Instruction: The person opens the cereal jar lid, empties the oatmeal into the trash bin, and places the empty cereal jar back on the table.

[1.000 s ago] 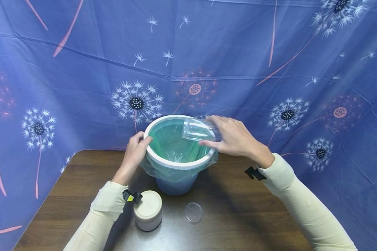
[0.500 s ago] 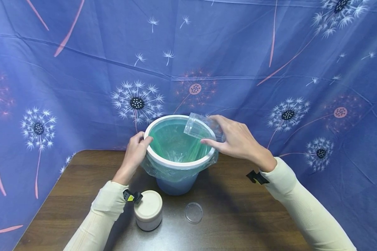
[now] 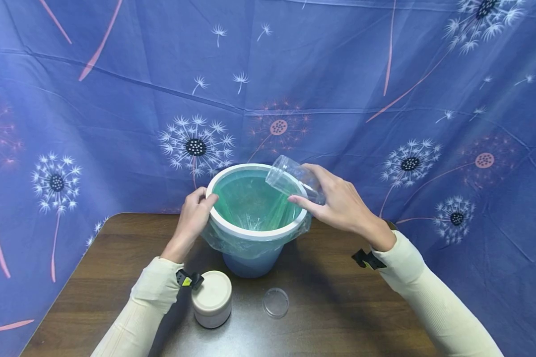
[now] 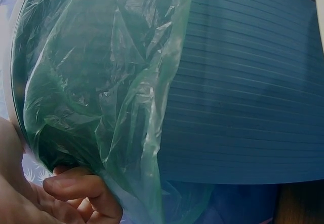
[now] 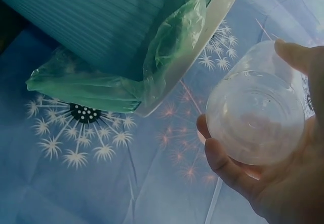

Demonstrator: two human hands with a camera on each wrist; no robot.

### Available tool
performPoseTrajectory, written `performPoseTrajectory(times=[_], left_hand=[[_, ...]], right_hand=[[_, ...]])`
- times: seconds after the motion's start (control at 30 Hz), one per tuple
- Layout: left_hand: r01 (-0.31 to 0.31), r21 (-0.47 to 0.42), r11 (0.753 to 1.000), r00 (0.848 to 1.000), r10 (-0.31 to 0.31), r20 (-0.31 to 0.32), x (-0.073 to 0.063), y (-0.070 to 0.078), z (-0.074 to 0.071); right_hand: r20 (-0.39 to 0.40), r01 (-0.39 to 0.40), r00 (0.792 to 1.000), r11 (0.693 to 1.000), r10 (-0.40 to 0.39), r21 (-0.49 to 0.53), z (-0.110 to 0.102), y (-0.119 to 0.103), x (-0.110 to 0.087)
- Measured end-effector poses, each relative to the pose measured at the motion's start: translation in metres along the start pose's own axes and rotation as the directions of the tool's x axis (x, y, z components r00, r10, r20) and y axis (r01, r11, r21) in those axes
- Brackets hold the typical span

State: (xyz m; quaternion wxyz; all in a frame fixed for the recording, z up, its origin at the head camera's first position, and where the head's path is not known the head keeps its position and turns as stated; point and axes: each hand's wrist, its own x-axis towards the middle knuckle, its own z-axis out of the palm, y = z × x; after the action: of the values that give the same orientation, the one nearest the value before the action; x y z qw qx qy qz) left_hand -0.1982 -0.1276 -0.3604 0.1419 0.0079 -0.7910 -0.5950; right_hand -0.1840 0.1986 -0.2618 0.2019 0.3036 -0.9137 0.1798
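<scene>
A blue ribbed trash can (image 3: 252, 265) with a white rim ring stands on the table, lined with a green plastic bag (image 4: 101, 82) folded over its outside. My left hand (image 3: 193, 213) grips the rim at its left side, thumb over the top and fingers under the ring. In my right hand (image 3: 339, 201) is a clear plastic jar (image 3: 290, 176), held tilted over the right side of the rim with its mouth toward the can's opening. The right wrist view shows the jar's round base (image 5: 255, 117) between thumb and fingers; nothing shows inside it.
On the wooden table (image 3: 116, 277), a lidded cream canister (image 3: 212, 300) stands in front of the can near my left wrist. A clear round lid (image 3: 275, 303) lies to its right. Blue dandelion-print cloth (image 3: 321, 99) hangs behind the table.
My right hand has shifted slightly right, and the jar has turned so its mouth points more up and left. My left hand stays on the rim.
</scene>
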Motion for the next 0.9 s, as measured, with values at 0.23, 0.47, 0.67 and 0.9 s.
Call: performPoseTrajectory(times=[0.23, 0.47, 0.67, 0.9], left_hand=[[-0.005, -0.006, 1.000, 1.000, 0.005, -0.002, -0.001, 0.002, 0.000], [0.002, -0.009, 1.000, 1.000, -0.002, -0.005, -0.001, 0.002, 0.000], [0.003, 0.000, 1.000, 1.000, -0.003, -0.006, -0.001, 0.003, 0.000], [0.010, 0.009, 1.000, 1.000, -0.010, -0.004, -0.001, 0.002, 0.000]], right_hand=[[-0.028, -0.083, 0.996, 0.994, 0.085, 0.073, 0.000, 0.001, -0.009], [-0.084, -0.105, 0.989, 0.978, 0.122, 0.183, 0.002, 0.005, -0.021], [-0.159, -0.057, 0.982, 0.958, 0.104, 0.280, 0.004, 0.005, -0.030], [-0.194, -0.060, 0.972, 0.938, 0.132, 0.340, 0.007, 0.002, -0.044]])
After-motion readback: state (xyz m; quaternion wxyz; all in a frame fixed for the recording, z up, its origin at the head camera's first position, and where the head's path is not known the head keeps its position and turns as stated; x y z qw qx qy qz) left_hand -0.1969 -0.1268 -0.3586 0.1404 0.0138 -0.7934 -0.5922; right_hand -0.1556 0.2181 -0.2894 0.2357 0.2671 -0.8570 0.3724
